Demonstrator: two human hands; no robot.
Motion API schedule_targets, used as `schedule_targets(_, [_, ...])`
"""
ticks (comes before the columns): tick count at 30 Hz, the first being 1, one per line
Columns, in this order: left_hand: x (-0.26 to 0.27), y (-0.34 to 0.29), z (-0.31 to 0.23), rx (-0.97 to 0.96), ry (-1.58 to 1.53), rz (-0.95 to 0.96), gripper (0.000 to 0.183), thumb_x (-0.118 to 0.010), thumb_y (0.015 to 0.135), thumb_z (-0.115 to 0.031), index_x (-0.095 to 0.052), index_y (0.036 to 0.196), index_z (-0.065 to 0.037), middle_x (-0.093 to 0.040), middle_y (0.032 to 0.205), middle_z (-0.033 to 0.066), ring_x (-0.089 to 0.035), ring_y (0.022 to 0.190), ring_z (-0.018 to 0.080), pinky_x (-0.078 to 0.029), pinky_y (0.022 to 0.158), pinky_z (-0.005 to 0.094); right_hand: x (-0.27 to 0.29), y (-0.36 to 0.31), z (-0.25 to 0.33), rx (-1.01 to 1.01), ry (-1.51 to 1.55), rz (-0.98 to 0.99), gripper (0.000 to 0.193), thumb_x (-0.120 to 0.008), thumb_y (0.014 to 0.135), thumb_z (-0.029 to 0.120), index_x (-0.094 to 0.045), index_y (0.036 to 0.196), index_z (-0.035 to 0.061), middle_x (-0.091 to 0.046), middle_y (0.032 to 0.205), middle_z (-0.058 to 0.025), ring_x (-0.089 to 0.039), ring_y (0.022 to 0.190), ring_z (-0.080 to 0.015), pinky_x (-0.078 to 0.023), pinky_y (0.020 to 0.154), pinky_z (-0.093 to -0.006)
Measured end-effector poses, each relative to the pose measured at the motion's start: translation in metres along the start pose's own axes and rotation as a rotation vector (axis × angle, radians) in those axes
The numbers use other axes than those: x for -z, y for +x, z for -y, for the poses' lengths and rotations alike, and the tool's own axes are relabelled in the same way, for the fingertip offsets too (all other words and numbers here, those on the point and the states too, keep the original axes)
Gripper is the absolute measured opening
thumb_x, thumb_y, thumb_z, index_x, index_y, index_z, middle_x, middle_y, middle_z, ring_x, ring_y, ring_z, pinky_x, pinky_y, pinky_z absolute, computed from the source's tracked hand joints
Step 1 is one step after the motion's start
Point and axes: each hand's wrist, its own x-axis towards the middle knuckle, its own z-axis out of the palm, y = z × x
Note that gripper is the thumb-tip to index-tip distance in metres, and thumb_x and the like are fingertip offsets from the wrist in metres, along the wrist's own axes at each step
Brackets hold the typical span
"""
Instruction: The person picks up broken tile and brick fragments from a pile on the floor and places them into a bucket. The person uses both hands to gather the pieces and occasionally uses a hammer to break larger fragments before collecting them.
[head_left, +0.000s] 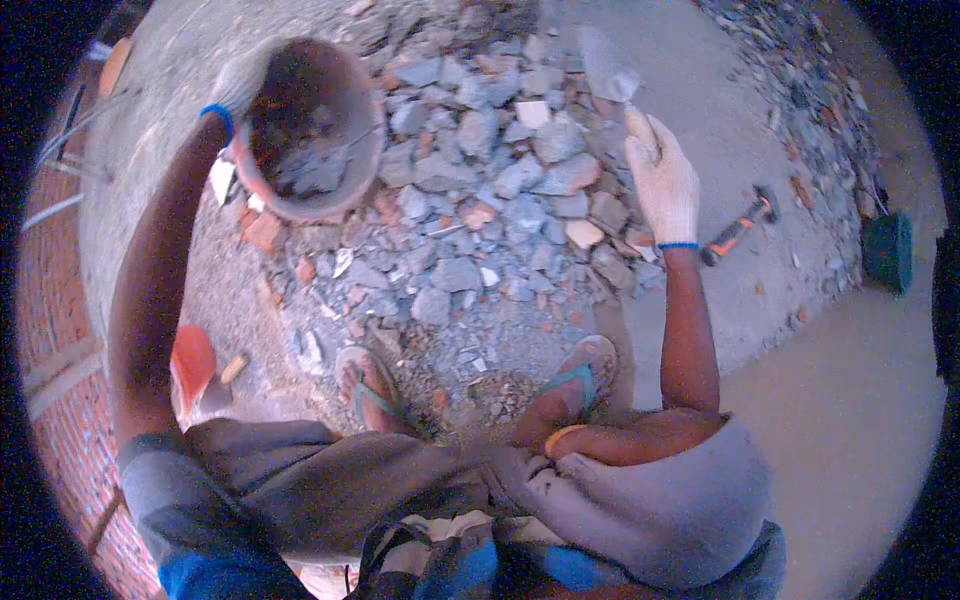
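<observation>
My left hand (243,88), in a white knitted glove with a blue cuff, grips the left rim of a round bucket (372,150). The bucket tips toward me, its dark inside showing some grey rubble (320,165). At the far right of the rubble pile (450,170), my right hand (665,190), gloved alike, has its fingers drawn together on a pale, see-through flat piece (607,68), whose kind is blurred. Broken grey stone, brick bits and tile chips make up the pile between my hands.
A hammer (740,228) with an orange and black handle lies right of my right wrist. Farther right stands a dark green container (887,250). An orange object (192,362) is beside my left forearm. My sandalled feet (370,388) stand at the pile's near edge.
</observation>
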Motion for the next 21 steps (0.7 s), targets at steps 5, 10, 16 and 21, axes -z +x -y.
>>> schedule_targets(5, [0.005,0.0,0.008,-0.05,0.239,-0.019,0.045,-0.044,0.108,-0.036,-0.066,0.137,-0.011,-0.069,0.138,0.016,-0.063,0.13,0.0319,-0.044,0.112,0.0407,0.001,0.053,-0.131,-0.167,-0.065,-0.145,0.061,-0.057,0.1,0.055,-0.066,0.136,0.0073,-0.069,0.128,-0.0266,-0.063,0.121,-0.0478,-0.05,0.103,-0.0531])
schedule_targets(10, [0.001,0.011,0.031,-0.017,0.393,0.007,0.043,-0.044,0.107,-0.031,-0.065,0.139,-0.011,-0.067,0.141,0.0148,-0.062,0.131,0.0305,-0.043,0.114,0.0398,-0.003,0.107,-0.176,-0.102,-0.085,-0.023,0.061,-0.057,0.098,0.058,-0.067,0.138,0.013,-0.068,0.132,-0.0241,-0.064,0.122,-0.0452,-0.05,0.104,-0.0517])
schedule_targets(16, [0.005,0.007,0.018,0.015,0.118,0.015,0.043,-0.043,0.108,-0.03,-0.065,0.14,-0.012,-0.067,0.141,0.0131,-0.062,0.132,0.0295,-0.043,0.114,0.0389,-0.033,0.144,-0.126,0.126,-0.158,0.211,0.059,-0.061,0.097,0.056,-0.065,0.142,0.0171,-0.067,0.137,-0.0181,-0.063,0.126,-0.0414,-0.049,0.108,-0.0491])
schedule_targets(21, [0.001,-0.015,-0.02,0.009,0.232,-0.019,0.042,-0.043,0.107,-0.028,-0.066,0.138,-0.012,-0.069,0.137,0.0139,-0.064,0.129,0.0296,-0.044,0.112,0.0388,-0.036,0.134,-0.088,0.278,-0.102,0.323,0.064,-0.061,0.097,0.058,-0.063,0.143,0.0138,-0.065,0.139,-0.0215,-0.062,0.127,-0.0417,-0.049,0.108,-0.0489])
